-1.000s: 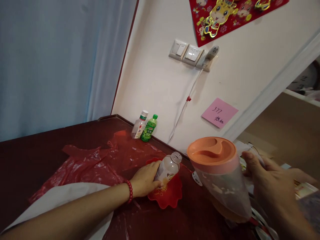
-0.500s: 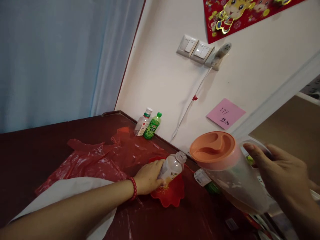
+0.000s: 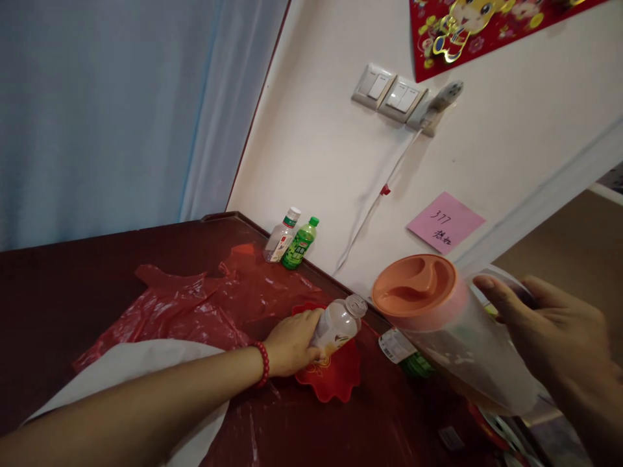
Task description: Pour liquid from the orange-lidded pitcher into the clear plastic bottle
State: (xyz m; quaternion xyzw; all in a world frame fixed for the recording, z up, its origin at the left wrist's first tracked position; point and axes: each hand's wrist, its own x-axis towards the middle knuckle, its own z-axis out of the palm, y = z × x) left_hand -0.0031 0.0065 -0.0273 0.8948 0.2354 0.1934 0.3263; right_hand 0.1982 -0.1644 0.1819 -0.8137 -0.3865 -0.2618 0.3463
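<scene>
Tilting pitcher (image 3: 452, 337) perhaps further, bottle (image 3: 335, 322) unmoved.

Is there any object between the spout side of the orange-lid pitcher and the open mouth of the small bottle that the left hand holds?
Nothing visible stands between them. The pitcher, tilted in the right hand, is beside the small bottle, which the left hand holds over the red dish. Only open air separates them.

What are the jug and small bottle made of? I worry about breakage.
Jug: looks like frosted translucent plastic with a matte orange plastic lid; liquid shows dimly through the wall. Bottle in the left hand: probably clear, glossy thin plastic with a printed label. Glass seems unlikely.
</scene>
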